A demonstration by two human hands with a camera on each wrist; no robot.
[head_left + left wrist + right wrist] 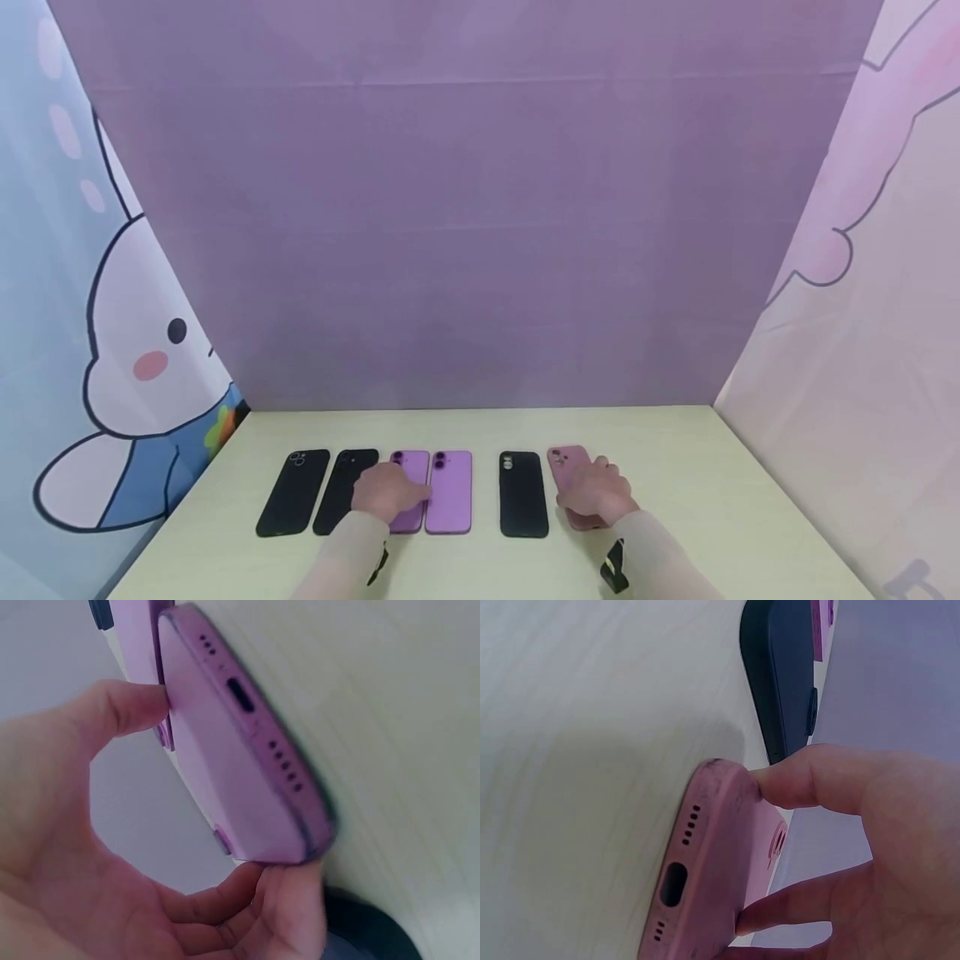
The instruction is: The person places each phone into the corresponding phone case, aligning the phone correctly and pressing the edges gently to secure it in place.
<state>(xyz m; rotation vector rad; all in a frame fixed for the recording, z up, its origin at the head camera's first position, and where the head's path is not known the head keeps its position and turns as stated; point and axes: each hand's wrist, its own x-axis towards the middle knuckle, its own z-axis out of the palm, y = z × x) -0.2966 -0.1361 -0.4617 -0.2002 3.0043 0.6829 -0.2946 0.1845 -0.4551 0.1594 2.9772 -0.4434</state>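
The left grip (390, 492) pinches a purple smartphone (217, 757) by its sides, the right grip (596, 490) a pink smartphone (567, 461) at the row's right end; the wrist views show both charging ports (673, 884), not discernible from the head; there, another purple smartphone (449, 493) and a black smartphone (523, 495) lie between them on the counter (750, 533).

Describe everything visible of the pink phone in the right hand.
The pink phone has rounded corners, a plastic-looking back and scuffed edges. Its bottom end shows a dark oblong port opening with small holes either side; the camera area sits in its upper left corner. It is back up, right of a black phone on the pale table, its top end angled left. The right hand grips it; whether it lies fully flat I cannot tell.
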